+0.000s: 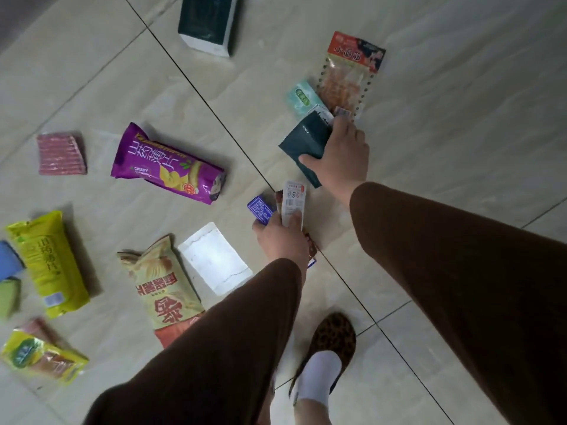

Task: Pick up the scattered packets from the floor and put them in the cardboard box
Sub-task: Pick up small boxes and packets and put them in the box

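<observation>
**Both hands full of small packets above the tiled floor**

The right hand [340,154] is closed on a dark teal pouch [303,142], thumb across its lower face and fingers wrapped over its far edge, where a small pinkish sachet [342,112] also sits under the fingertips. The left hand [280,237] is clamped on a fan of small packets: a white sachet [294,200] under the thumb, a blue sachet [260,208] beside it, and a reddish-brown packet [311,245] poking out below the palm. Both arms wear brown sleeves [445,265].

Just beyond the right hand, a pale green sachet [302,99] and a clear packet with a red header [349,72] lie on the floor [460,102], touching or overlapping each other. Near the left hand lies a white packet [214,259], and beside that a beige and red snack bag [162,286]. Farther left are a purple crisps bag [168,167], a pink striped packet [61,153], a yellow-green bag [46,265] and a yellow packet [40,358] at the lower left edge. A dark box with a white side [208,23] stands at the top. A foot in a white sock and leopard-print slipper [328,348] is planted between the arms. No cardboard box is visible.
</observation>
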### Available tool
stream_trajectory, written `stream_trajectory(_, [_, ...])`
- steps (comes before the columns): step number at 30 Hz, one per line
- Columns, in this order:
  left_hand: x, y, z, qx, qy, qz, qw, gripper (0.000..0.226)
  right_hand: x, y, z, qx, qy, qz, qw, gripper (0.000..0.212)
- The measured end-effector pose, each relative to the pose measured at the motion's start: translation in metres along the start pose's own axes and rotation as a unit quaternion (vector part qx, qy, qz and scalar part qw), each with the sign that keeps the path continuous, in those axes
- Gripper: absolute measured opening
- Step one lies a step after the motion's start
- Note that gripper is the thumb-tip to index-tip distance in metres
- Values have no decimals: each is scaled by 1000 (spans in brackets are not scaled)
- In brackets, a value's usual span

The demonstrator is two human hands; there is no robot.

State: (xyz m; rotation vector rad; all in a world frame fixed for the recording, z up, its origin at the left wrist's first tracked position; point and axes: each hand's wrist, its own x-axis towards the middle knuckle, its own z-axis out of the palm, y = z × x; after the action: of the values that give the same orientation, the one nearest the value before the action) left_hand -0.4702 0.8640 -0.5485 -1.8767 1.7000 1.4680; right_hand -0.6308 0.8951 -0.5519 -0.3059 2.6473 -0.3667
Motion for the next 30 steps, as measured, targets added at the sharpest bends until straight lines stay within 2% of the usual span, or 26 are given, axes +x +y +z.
stream_trajectory(4, [9,-6,-12,85,-5,49,995,37,3,1,-1,-41,-37,10,998,118])
stream_trajectory(11, [22,-5,-54,193,-39,152,969,42,-1,-5,-3,-53,-112,54,991,115])
stream_trajectory(18, [12,-9,-94,189,-48,183,964,42,-61,22,-2,58,-174,91,979,111])
stream_trajectory(22, [-20,-13,-129,186,-45,183,964,44,-112,22,-30,136,-194,106,966,99])
stream_trajectory(26, [-65,-14,-178,146,-17,162,976,42,-162,-4,-69,181,-220,79,955,90])
stream_trajectory(30, [-114,-18,-240,100,19,131,986,43,-212,-56,-113,209,-242,36,947,90])
